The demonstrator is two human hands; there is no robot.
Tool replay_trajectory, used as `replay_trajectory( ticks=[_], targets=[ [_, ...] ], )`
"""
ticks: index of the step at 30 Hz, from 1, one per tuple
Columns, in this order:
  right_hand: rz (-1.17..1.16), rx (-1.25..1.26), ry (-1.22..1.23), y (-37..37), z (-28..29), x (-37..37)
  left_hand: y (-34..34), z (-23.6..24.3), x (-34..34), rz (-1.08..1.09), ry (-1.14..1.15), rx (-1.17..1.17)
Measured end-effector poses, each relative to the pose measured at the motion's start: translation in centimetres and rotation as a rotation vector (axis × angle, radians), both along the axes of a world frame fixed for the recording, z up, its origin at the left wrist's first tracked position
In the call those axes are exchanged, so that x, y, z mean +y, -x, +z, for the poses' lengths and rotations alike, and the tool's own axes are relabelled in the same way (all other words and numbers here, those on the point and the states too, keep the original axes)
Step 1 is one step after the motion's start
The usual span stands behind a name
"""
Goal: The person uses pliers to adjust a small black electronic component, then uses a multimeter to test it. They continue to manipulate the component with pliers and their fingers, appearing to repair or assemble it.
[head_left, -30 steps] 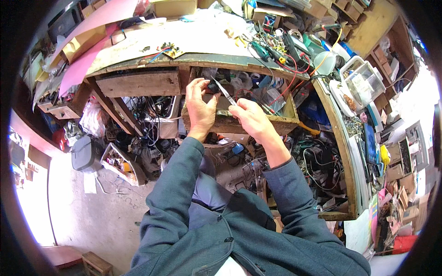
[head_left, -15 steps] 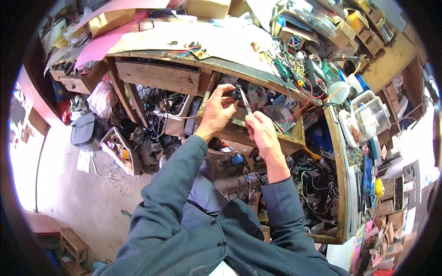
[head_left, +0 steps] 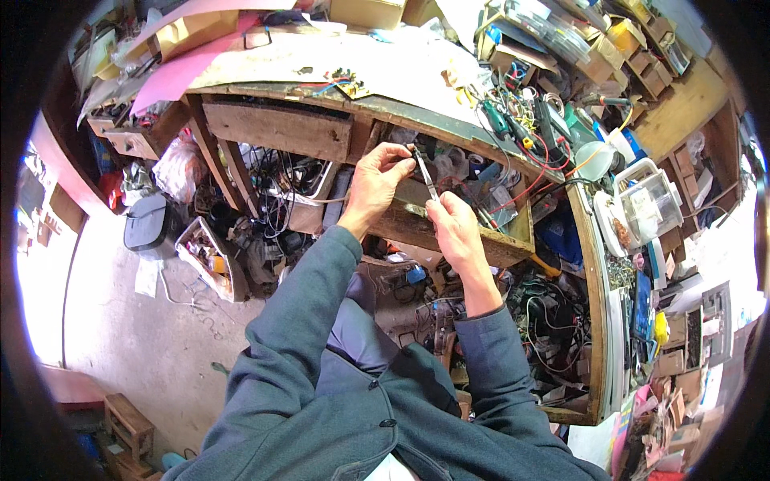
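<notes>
The thin tool [head_left: 425,172] between the hands looks like bare metal with a dull shine. The drawer [head_left: 449,228] beneath is rough, unpainted wood. The worktop [head_left: 337,68] carries matt, stained paper. The sleeves [head_left: 297,321] are matt blue-grey cloth. The tub [head_left: 650,196] is glossy clear plastic.

Bright daylight, strongest at nine and three o'clock, where the floor [head_left: 48,264] blows out to white glare. Centre sharp and evenly lit (shadows soft). Fisheye bends straight edges; corners fall black.
</notes>
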State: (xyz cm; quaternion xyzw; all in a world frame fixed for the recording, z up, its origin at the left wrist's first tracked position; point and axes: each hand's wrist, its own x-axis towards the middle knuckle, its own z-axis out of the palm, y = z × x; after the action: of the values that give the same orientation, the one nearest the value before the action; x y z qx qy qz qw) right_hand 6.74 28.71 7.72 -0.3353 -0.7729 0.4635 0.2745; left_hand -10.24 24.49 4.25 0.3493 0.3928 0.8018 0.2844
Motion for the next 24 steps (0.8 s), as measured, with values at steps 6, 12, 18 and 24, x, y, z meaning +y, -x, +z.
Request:
replay_trajectory(
  ticks=[6, 12, 18, 24],
  targets=[
    [0.019, 0.046, 0.023, 0.2, -0.6, 0.0, 0.1, 0.1, -0.2, -0.039, -0.022, -0.114],
    [0.009, 0.114, 0.121, 0.6, -0.2, -0.7, 0.4, -0.2, -0.3, -0.058, -0.017, -0.139],
    [0.112, 0.241, 0.450, 0.6, 0.8, -0.7, 0.3, 0.2, -0.4, -0.096, -0.065, -0.235],
    [0.073, 0.062, 0.245, 0.5, 2.1, 0.5, 0.0, 0.1, -0.2, -0.061, -0.059, -0.176]
  ],
)
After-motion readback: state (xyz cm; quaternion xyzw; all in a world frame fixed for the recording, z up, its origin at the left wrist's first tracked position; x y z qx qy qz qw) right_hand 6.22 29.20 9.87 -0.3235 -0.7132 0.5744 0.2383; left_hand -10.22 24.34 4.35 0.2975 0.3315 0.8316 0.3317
